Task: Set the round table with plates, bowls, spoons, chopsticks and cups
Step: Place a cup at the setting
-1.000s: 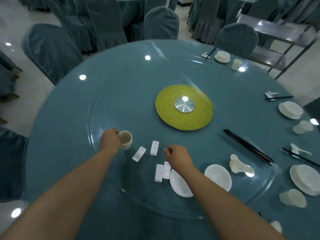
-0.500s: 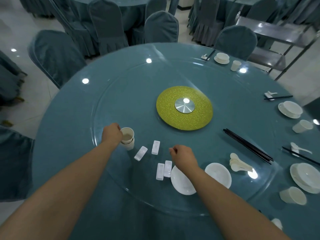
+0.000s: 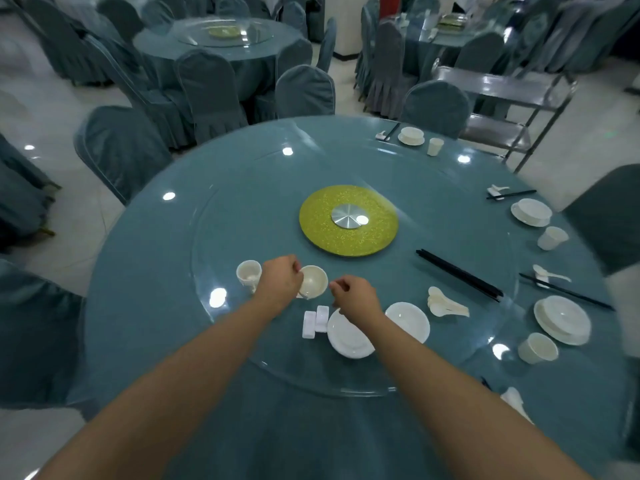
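Observation:
My left hand grips a white cup, tilted on its side just above the glass turntable. A second white cup stands upright to the left of that hand. My right hand hovers close to the right of the tilted cup, fingers curled, with nothing visible in it. Two white chopstick rests lie below the hands, beside two white plates. White spoons and a bundle of black chopsticks lie further right.
A yellow disc marks the turntable's centre. Set places with a plate and bowl, a cup, a spoon and chopsticks run along the right rim. Covered chairs ring the table; a metal cart stands at the back right.
My left hand has lifted the top cup off the stack and carried it right, tilted. The lower cup stays in place. My right hand has hardly moved.

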The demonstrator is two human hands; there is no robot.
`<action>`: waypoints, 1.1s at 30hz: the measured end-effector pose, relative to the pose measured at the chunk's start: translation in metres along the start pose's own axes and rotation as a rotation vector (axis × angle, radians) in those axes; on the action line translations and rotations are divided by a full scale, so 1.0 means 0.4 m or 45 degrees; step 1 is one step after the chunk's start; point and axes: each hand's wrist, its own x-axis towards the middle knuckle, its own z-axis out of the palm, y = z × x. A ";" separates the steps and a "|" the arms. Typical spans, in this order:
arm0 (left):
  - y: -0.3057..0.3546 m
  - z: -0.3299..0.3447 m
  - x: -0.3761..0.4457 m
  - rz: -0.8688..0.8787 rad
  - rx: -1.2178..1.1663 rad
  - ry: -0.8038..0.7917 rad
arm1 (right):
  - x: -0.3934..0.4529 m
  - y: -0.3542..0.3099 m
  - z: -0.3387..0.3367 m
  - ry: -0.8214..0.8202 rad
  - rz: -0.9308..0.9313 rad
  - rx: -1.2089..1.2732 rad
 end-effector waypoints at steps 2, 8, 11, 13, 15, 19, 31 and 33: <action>0.043 0.037 -0.054 0.016 -0.034 -0.071 | -0.044 0.032 -0.027 0.008 0.051 0.137; 0.101 0.183 -0.213 0.000 -0.214 -0.270 | -0.173 0.214 -0.088 0.107 0.228 0.221; 0.104 0.267 -0.283 -0.054 -0.299 -0.385 | -0.236 0.307 -0.100 0.152 0.295 0.218; 0.105 0.319 -0.333 -0.063 -0.307 -0.479 | -0.283 0.368 -0.105 0.177 0.360 0.253; 0.099 0.359 -0.375 -0.086 -0.336 -0.572 | -0.324 0.417 -0.105 0.170 0.423 0.258; 0.090 0.436 -0.451 -0.188 -0.410 -0.738 | -0.399 0.510 -0.092 0.147 0.547 0.202; 0.075 0.542 -0.529 -0.252 -0.325 -0.984 | -0.457 0.639 -0.049 0.154 0.725 0.216; 0.074 0.546 -0.531 -0.287 -0.370 -1.030 | -0.456 0.648 -0.048 0.150 0.730 0.230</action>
